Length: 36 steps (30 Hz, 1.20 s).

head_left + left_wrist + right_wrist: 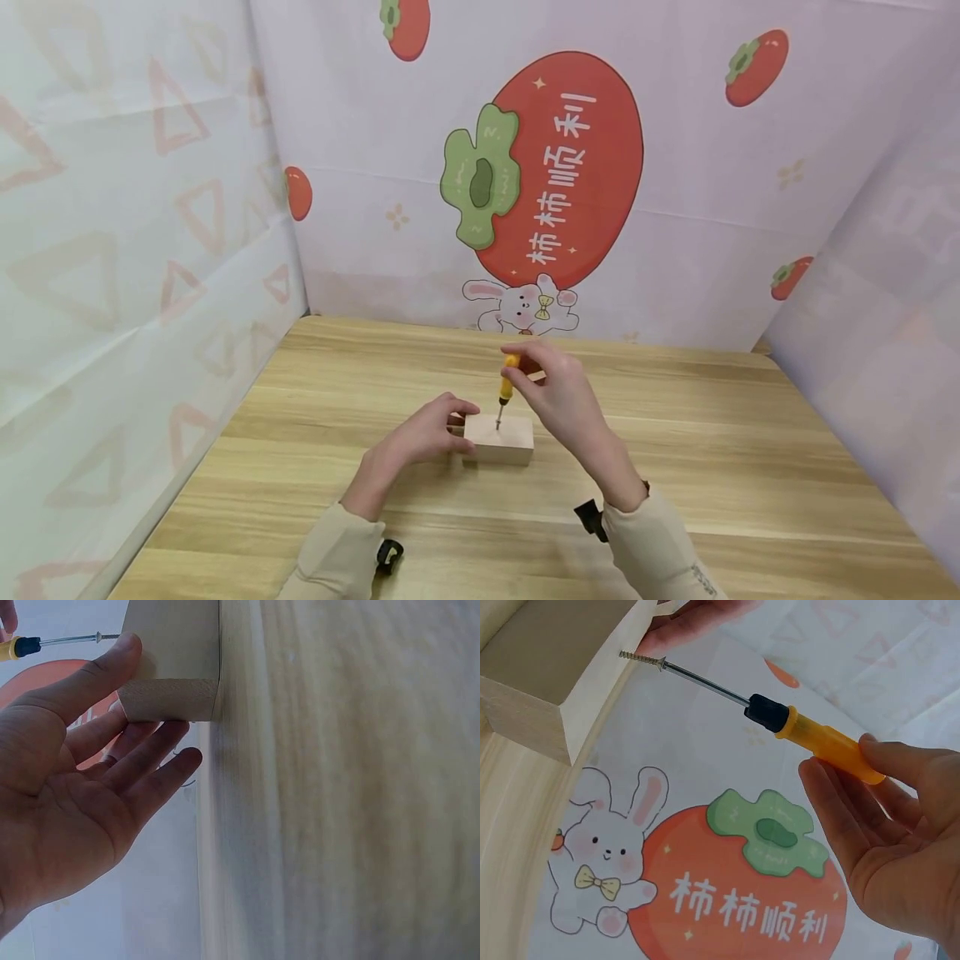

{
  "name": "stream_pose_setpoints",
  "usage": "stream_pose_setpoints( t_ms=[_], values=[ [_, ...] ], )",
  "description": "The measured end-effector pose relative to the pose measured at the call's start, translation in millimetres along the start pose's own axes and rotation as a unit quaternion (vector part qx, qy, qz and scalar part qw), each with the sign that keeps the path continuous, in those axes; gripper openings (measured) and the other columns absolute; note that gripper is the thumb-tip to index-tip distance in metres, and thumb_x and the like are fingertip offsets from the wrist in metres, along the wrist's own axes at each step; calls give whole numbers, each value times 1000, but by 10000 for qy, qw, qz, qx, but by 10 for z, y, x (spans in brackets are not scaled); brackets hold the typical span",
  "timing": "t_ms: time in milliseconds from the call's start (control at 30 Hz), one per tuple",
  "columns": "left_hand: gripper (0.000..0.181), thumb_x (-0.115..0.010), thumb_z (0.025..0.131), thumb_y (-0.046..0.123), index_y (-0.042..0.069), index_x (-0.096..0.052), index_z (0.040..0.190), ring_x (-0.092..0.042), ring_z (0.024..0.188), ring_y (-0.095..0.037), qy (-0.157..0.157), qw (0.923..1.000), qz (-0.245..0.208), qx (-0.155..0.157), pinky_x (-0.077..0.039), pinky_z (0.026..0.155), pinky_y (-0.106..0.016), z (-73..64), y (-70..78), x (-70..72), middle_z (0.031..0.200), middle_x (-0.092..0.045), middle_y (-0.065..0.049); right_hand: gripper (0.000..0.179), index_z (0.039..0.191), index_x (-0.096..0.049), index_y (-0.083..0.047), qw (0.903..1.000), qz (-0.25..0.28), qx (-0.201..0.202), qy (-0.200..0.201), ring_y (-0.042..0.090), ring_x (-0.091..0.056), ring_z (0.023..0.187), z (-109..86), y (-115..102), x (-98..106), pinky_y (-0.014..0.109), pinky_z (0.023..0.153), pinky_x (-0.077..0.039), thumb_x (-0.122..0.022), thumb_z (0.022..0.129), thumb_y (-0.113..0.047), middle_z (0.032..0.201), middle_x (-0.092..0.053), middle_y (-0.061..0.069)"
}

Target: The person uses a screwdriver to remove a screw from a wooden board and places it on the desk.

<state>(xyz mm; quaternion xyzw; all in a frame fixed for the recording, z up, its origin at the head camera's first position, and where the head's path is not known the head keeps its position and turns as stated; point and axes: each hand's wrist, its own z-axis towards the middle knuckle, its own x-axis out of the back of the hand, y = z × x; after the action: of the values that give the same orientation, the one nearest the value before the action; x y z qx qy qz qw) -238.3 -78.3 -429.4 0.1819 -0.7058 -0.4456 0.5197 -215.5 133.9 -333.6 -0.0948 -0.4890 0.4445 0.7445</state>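
Observation:
A pale wooden block (501,453) lies flat on the table, its left end held between the thumb and fingers of my left hand (422,429). Upright in the block's top face stands a screw (641,658); much of its thread still shows above the wood. The metal shaft of a yellow-handled screwdriver (825,744) meets the screw head, nearly in line with it. My right hand (564,402) pinches the upper part of that handle between thumb and fingers, above the block. In the left wrist view, the thumb (124,651) lies near the block's top edge.
The wood-grain table (675,467) extends around the block on all sides. Behind it hangs a backdrop (360,250) printed with persimmons and a rabbit. A patterned white sheet (127,275) borders the left side. Black straps sit at both wrists.

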Motion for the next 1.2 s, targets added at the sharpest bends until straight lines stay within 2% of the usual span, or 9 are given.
stream_pose_setpoints(
  t_ms=[100,200,333,400,500,633,800,967,1200],
  values=[
    [56,-83,80,16,6,-62,131,-59,122,-32,13,10000,-5,10,-50,105,-45,2,-16,-1,120,-56,-8,29,115,-68,-9,9996,205,-74,-157,13,-68,84,17,0,15,22,70,-61,-76,87,-11,95,-70,2],
    [56,-83,80,17,5,-62,131,-60,121,-32,7,10000,-12,-10,-50,104,-45,5,-30,1,120,-56,-8,25,113,-68,-9,9971,556,-79,-516,18,-71,84,41,6,61,24,72,-61,-73,89,-10,95,-71,3],
    [56,-83,80,17,5,-62,131,-59,121,-32,-5,10000,-3,-40,-50,104,-45,10,-41,1,120,-56,-8,24,115,-69,-9,9877,1129,-26,-1082,24,-73,86,67,50,133,27,75,-62,-69,92,-6,101,-70,7],
    [56,-83,80,17,5,-62,130,-60,121,-33,-10,10000,2,-61,-50,104,-45,13,-47,-1,120,-56,-9,24,117,-69,-10,9844,1270,-95,-1211,25,-73,88,68,69,154,27,75,-62,-67,93,-6,103,-70,8],
    [56,-83,80,17,5,-62,130,-60,121,-33,-16,10000,-12,-72,-51,103,-45,13,-48,-3,119,-56,-9,26,119,-67,-12,9889,1015,-150,-1078,22,-72,88,51,80,154,29,75,-62,-67,94,-8,104,-70,7],
    [56,-83,80,16,4,-62,130,-59,121,-33,-10,10000,-36,-72,-51,103,-45,1,-32,-2,120,-56,-9,27,121,-66,-12,9980,46,-51,-627,19,-72,93,16,47,117,30,77,-62,-68,94,-11,106,-70,4],
    [56,-84,80,16,3,-62,130,-60,121,-34,18,9999,-52,-101,-51,103,-45,-14,-16,-1,119,-56,-10,28,117,-68,-11,9974,-687,46,-224,16,-71,84,-7,-26,75,31,75,-62,-74,90,-18,99,-71,0],
    [56,-83,80,16,4,-62,130,-60,121,-34,4,10000,-30,-54,-50,104,-46,-28,10,2,119,-56,-9,26,111,-71,-8,9975,-625,320,12,11,-67,77,-6,-46,53,25,70,-62,-78,86,-12,91,-71,1],
    [56,-83,80,16,4,-62,130,-59,121,-33,16,10000,27,-61,-50,104,-46,-29,10,7,119,-56,-9,26,115,-70,-6,9965,-173,747,-334,12,-68,78,26,4,96,23,73,-61,-72,89,-4,94,-70,2]
  ],
)
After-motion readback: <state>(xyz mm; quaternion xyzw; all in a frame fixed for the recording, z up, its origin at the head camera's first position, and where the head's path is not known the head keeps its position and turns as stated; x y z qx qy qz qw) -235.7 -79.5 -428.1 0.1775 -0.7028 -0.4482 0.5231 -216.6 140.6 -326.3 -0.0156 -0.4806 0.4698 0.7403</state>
